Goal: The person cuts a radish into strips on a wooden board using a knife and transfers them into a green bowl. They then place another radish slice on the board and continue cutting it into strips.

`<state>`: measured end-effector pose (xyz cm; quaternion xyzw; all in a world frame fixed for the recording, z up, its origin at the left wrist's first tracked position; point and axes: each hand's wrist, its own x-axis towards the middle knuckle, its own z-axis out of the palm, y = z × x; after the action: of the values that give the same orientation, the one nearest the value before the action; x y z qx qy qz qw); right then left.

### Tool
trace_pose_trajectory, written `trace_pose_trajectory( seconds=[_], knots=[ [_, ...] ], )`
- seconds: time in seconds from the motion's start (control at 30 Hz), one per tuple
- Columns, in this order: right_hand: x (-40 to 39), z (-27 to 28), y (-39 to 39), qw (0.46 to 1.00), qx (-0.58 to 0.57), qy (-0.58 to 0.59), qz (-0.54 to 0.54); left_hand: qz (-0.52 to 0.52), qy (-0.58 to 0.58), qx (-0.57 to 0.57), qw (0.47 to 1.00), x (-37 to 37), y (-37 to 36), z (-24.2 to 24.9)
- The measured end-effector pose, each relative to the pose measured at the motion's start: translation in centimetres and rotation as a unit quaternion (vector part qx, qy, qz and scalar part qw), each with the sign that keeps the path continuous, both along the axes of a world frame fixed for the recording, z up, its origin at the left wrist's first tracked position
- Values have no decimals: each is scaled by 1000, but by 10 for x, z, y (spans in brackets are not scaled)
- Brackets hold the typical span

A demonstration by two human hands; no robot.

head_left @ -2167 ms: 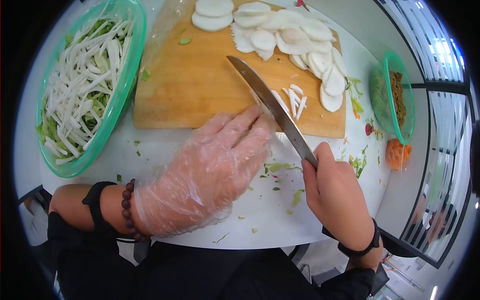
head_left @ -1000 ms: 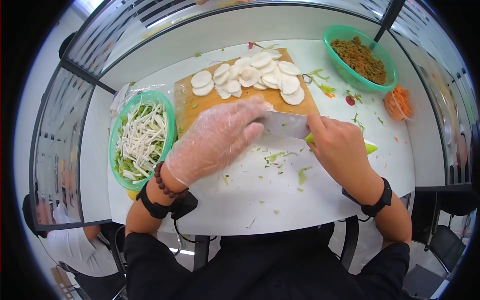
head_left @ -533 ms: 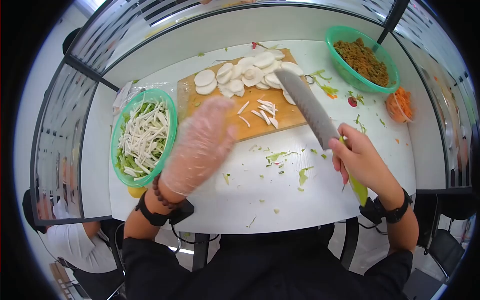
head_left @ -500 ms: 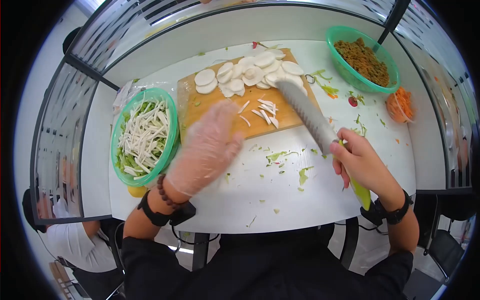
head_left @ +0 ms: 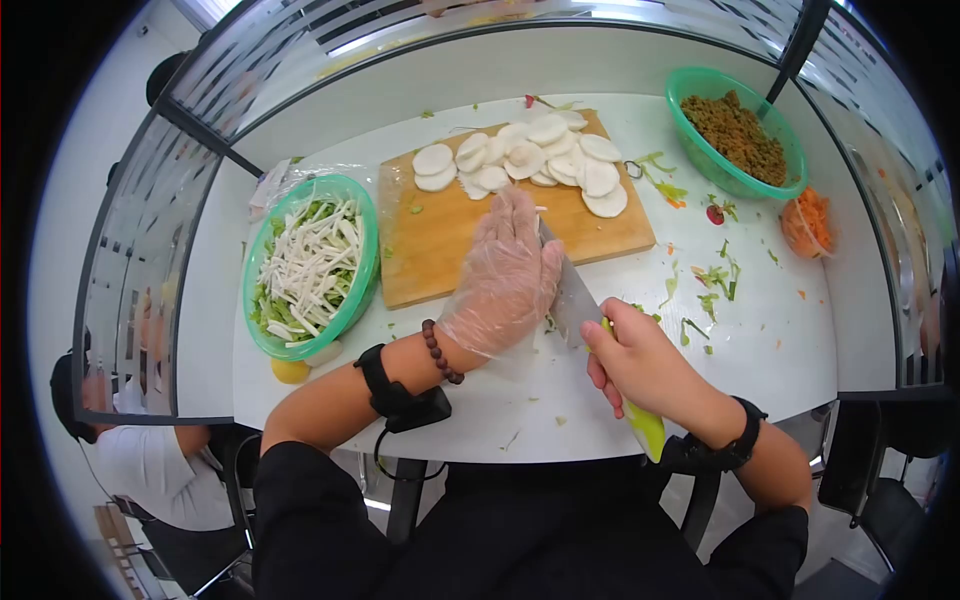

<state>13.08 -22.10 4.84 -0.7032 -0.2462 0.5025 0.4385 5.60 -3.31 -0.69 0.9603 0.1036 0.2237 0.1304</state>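
My right hand (head_left: 645, 362) is closed around the lime-green handle of a kitchen knife (head_left: 576, 308). Its blade slants up and left onto the wooden cutting board (head_left: 430, 262). Against the blade's left side lies my left hand (head_left: 508, 275), in a clear plastic glove, with its fingers stretched out. Those fingers and the blade hide most of the white strips on the board; one pale bit shows by the blade tip. Round white vegetable slices (head_left: 525, 155), like radish, overlap along the far part of the board.
On the left stands a green bowl (head_left: 372, 262) of white strips and green shreds, a yellow item (head_left: 290, 371) beside it. A second green bowl (head_left: 690, 135) holds brown crumbly food; orange shreds (head_left: 806, 222) sit nearby. Scraps litter the table (head_left: 760, 340). Low partitions surround it.
My left hand has moved right and forward over the white strips. The knife has swung lower and left, its blade now beside that hand. The view has shifted slightly.
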Motion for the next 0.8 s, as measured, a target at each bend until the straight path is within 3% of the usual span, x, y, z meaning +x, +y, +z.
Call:
trace_pose_trajectory(
  seconds=[0.1, 0.27, 0.33, 0.37, 0.4, 0.5, 0.6, 0.63, 0.7, 0.8],
  knots=[
    [-2, 10, 13, 999, 22, 18, 21, 6, -53, -56, 997, -8, 5, 13],
    [-21, 51, 53, 992, 89, -5, 92, 33, -91, 277, 956, -59, 63, 50],
    [-26, 59, 75, 987, 102, -2, 127, 80, -100, 138, 982, -85, 75, 76],
    [-27, 57, 86, 984, 102, 6, 146, 105, -72, 179, 976, -102, 97, 71],
    [-28, 56, 94, 981, 102, 15, 166, 147, 69, 300, 940, -123, 119, 69],
    [-13, 51, 92, 981, 118, 23, 155, 309, 15, 305, 901, -148, 135, 71],
    [-5, 55, 73, 985, 100, -100, 103, 282, -73, 221, 931, -144, 103, 113],
    [1, 41, 67, 969, 130, -181, 103, 239, -109, 130, 956, -137, 91, 121],
    [13, 22, 56, 932, 157, -313, 95, 144, -121, 86, 978, -120, 69, 131],
    [25, 10, 41, 913, 100, -382, 103, 47, -111, 19, 993, -91, 43, 137]
  ],
)
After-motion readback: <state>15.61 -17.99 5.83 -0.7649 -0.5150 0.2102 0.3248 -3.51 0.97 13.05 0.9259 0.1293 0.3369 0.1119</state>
